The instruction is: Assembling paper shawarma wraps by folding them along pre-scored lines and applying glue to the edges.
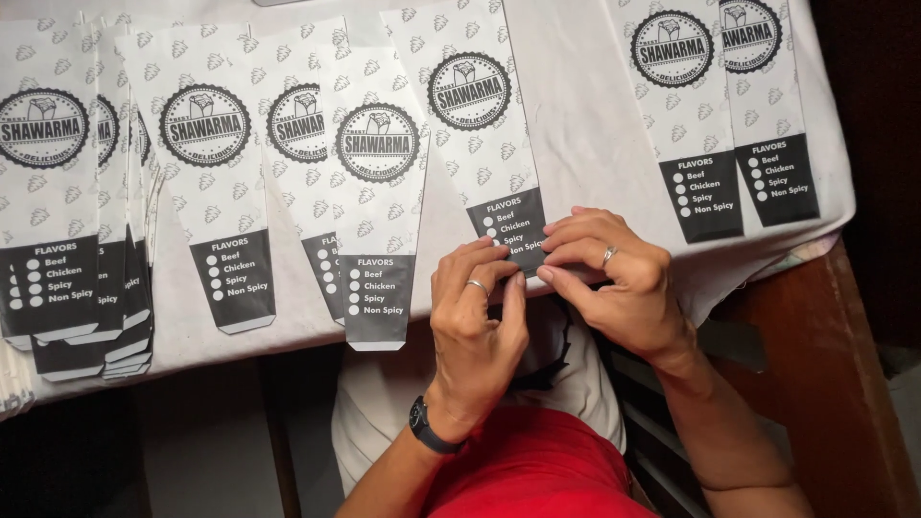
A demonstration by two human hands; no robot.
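The paper sleeve under the hands is a long white one with a round dark emblem and a black lower band. It lies on the desk with its long axis running from the far side down toward the person, leaning slightly right, and its black end reaches the near edge. Both hands meet at that end: the right hand has its fingertips pressed on the bottom corner of the band, and the left hand pinches the same edge from below — neither is open, and both grip the sleeve's lower tip. The right hand lies a little farther onto the desk.

Just left, another sleeve overlaps its side, with more fanned beyond and a stack at the far left. To the right, a bare strip of white cloth separates it from two sleeves — the only open room. The near edge drops straight to the person's lap.
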